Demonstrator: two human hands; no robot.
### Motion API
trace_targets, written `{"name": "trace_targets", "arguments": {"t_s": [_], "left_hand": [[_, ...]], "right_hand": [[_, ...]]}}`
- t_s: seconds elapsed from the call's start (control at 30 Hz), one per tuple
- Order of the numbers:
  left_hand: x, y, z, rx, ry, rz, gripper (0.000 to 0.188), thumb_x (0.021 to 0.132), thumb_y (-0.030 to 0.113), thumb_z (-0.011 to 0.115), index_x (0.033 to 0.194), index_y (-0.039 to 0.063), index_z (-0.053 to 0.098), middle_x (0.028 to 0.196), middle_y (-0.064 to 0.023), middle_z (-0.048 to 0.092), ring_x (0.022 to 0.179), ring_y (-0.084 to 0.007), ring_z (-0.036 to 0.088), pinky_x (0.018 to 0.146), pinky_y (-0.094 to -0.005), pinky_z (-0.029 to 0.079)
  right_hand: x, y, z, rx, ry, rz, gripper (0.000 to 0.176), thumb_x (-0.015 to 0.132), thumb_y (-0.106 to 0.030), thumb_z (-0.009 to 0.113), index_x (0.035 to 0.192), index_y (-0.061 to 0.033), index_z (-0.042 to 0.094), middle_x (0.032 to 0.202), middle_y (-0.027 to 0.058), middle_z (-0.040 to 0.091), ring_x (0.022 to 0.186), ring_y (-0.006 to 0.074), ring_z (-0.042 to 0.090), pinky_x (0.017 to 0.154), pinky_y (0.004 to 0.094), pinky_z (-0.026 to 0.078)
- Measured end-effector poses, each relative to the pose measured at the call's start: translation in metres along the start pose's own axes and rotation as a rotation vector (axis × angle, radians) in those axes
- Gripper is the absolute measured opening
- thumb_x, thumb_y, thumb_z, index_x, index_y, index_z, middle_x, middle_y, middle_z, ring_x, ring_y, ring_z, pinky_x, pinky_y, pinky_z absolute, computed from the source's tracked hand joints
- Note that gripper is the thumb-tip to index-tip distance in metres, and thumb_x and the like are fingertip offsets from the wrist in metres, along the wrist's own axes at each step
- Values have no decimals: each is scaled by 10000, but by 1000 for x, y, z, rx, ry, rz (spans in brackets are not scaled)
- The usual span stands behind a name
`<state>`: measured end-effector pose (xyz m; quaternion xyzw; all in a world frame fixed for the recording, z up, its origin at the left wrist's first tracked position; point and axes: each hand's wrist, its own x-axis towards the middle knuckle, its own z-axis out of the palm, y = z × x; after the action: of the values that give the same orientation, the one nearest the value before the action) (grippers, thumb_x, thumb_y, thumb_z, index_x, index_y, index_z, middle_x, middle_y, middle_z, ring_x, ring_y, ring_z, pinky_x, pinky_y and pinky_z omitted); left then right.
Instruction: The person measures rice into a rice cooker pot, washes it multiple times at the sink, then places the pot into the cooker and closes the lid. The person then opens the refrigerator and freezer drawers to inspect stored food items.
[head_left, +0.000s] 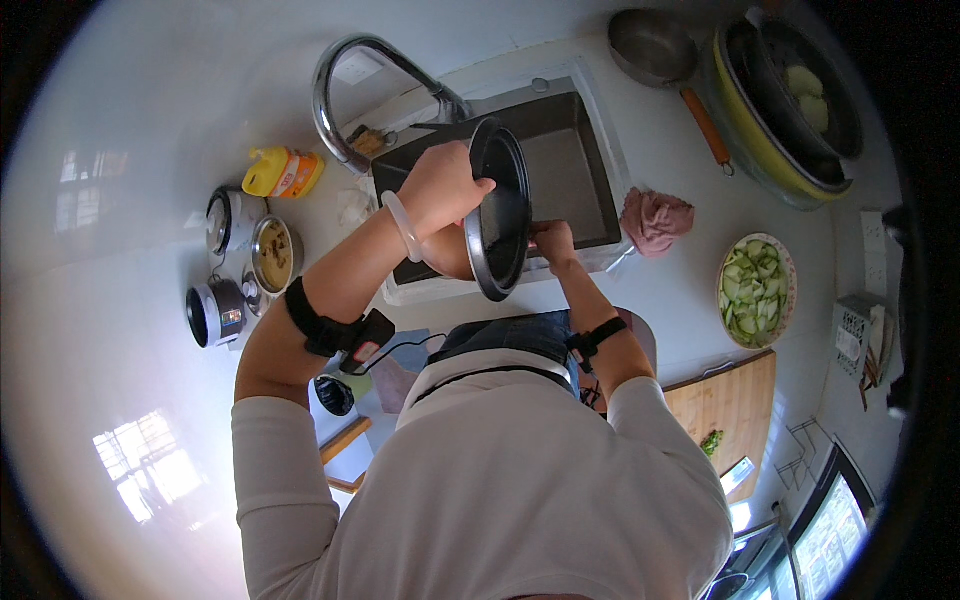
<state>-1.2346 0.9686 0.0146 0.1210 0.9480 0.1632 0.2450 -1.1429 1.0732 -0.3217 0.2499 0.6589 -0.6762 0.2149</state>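
A deep pan (504, 217) with a black interior and brown outside is tipped on its side above the dark sink (566, 157). My left hand (444, 187), with a pale bangle at the wrist, grips the pan's rim on the left, its thumb over the edge. On the other side, my right hand (553, 244) is closed at the pan's edge. A small pinkish-red bit shows at those fingertips; whether it is a handle or something else I cannot tell. The chrome faucet (330, 97) arches beside the sink's far left corner.
Left of the sink stand a yellow bottle (283, 172) and a bowl (274, 255) of yellowish food. To the right lie a pink cloth (656, 220), a saucepan (654, 49), stacked basins (724, 112), sliced green vegetables (754, 292) in a bowl, and a cutting board (739, 405) with a knife (738, 475).
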Motion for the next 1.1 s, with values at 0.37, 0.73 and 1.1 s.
{"name": "trace_targets", "arguments": {"t_s": [0.37,0.73,1.1], "left_hand": [[-26,-22,17,-22,202,121,301,758,166,722,987,-11,642,891,-213,669,885,-391,643,809,-446,512],[-76,-146,48,-834,7,-408,353,836,224,709,1004,-53,568,830,-139,665,626,-214,676,534,-334,603],[-152,-238,87,-1326,352,-662,244,842,166,677,958,-24,578,850,-121,664,715,-226,678,635,-350,594]], "right_hand": [[-23,-21,-6,-133,63,-68,230,761,-28,597,934,-39,748,782,141,708,702,194,668,648,318,508],[-32,-71,-22,-584,249,-289,256,827,-177,568,1018,-98,719,909,214,676,902,375,657,794,425,517],[75,-176,106,-797,-64,-951,551,856,-32,519,1398,-63,421,1390,183,464,1233,357,488,1049,416,406]]}}
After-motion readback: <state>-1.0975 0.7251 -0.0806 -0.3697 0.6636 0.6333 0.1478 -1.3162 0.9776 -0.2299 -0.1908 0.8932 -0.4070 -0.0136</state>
